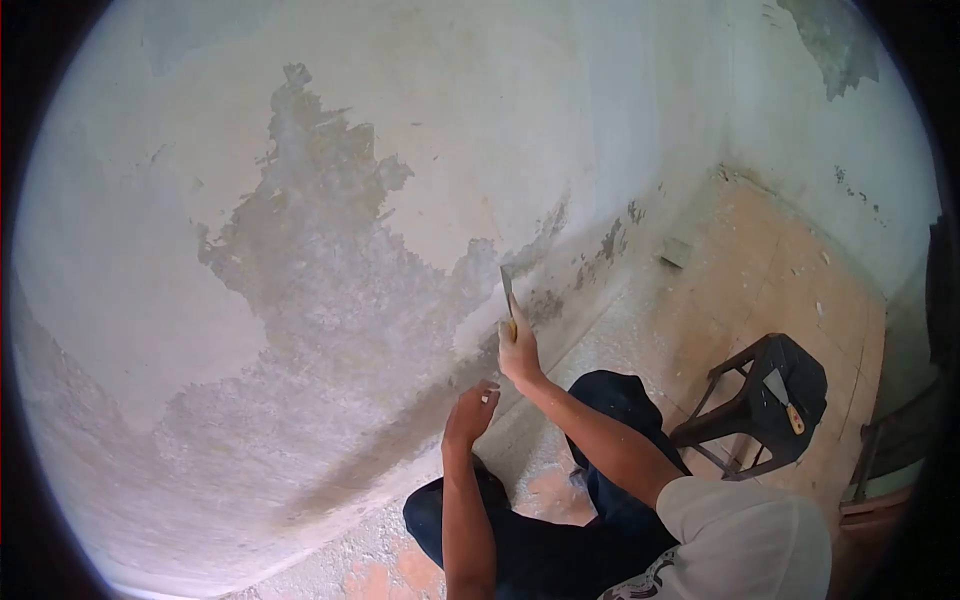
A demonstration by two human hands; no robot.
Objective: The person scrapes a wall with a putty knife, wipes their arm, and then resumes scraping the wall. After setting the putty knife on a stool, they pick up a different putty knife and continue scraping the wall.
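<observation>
Presently, the pale plastered wall (400,150) shows a grey scraped patch (320,290), with dusty orange floor (760,270) at two o'clock. The right hand (518,350) is closed around a narrow metal scraper (509,290) at the centre, blade on the wall. The left hand (470,410) is half-curled at six o'clock of it; I cannot tell if it holds anything. A dark plastic stool (745,415) at four o'clock bears an orange-handled putty knife (785,402).

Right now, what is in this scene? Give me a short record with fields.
right hand: grips scraper, blade against wall
left hand: fingers curled, near wall, below right hand
wall: large patch scraped bare
stool: dark, on floor at right
second scraper: lies on stool seat
</observation>
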